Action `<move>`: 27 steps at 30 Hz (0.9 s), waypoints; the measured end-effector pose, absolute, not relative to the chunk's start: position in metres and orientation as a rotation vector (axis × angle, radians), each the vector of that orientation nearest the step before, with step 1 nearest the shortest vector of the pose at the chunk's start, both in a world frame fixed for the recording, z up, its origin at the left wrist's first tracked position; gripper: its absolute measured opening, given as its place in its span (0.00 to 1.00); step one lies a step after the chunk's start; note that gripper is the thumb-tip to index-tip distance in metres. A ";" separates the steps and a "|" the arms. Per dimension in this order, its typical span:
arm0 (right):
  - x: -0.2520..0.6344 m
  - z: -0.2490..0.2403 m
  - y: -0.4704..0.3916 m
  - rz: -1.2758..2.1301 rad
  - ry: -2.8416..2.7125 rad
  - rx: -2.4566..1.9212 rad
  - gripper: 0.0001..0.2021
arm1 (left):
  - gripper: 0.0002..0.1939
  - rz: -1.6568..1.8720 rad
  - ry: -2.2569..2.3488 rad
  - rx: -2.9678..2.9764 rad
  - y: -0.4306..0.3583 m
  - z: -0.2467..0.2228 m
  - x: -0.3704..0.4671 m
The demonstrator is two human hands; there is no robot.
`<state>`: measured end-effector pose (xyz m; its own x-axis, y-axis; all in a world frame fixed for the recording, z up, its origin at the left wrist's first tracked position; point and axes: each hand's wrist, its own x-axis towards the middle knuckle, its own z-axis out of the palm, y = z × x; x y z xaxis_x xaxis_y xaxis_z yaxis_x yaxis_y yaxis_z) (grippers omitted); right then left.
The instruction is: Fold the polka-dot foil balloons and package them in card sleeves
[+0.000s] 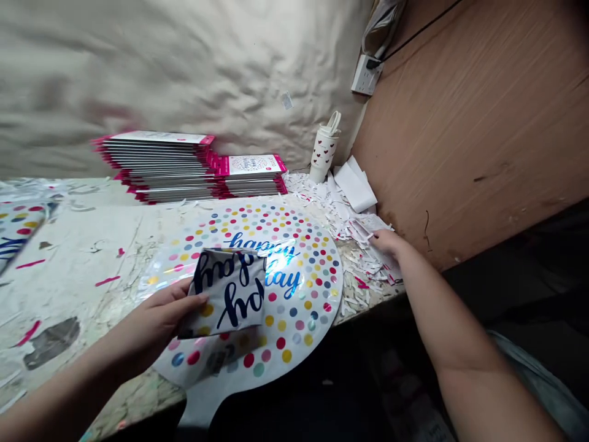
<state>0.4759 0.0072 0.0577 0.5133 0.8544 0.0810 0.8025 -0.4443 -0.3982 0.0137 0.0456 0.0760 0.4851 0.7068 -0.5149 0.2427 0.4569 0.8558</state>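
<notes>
Right forearm (464, 334) foremost, the right hand (389, 242) touches a white sheet (365, 227), grip unclear, well right of the folded foil balloon (234, 294) the left hand (168, 310) pinches.

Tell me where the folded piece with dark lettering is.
Head view, left of centre: the folded piece is in the left hand, over the round dotted sheet.

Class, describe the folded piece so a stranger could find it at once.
On the table lies a large, round, dotted balloon. Over it, the left hand holds the folded piece. Unlike the balloon, it is small and angular, its dark lettering upside down.
</notes>
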 end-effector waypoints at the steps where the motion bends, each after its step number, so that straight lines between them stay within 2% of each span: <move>1: 0.474 0.068 0.006 0.184 -1.371 -2.391 0.14 | 0.14 0.365 1.062 1.140 0.040 0.076 0.011; 5: 0.424 0.103 0.000 0.059 -1.463 -2.298 0.15 | 0.17 0.388 0.974 1.472 0.013 0.083 -0.006; 8: 0.335 0.092 -0.010 0.073 -1.771 -1.999 0.20 | 0.19 0.308 0.835 1.747 -0.014 0.096 -0.013; 10: 0.274 0.066 -0.019 0.218 -2.036 -1.752 0.20 | 0.21 0.237 0.733 1.861 -0.031 0.107 -0.013; 12: 0.232 0.040 -0.027 0.562 -2.240 -1.485 0.17 | 0.21 0.210 0.694 1.931 -0.044 0.115 -0.011; 15: 0.222 0.025 -0.036 0.852 -2.276 -1.339 0.17 | 0.20 0.203 0.724 1.968 -0.051 0.118 -0.010; 19: 0.248 0.043 -0.043 1.525 -2.013 -1.017 0.24 | 0.16 0.129 0.773 1.984 -0.034 0.109 0.002; 21: 0.257 0.049 -0.045 1.795 -1.712 -1.003 0.25 | 0.18 0.182 0.850 1.980 -0.017 0.099 0.012; 24: 0.273 0.044 -0.040 1.671 -1.266 -1.305 0.20 | 0.26 0.449 0.989 2.095 0.006 0.073 0.020; 27: 0.304 0.027 -0.031 1.411 -0.999 -1.483 0.19 | 0.29 0.298 0.989 2.455 0.013 0.038 0.011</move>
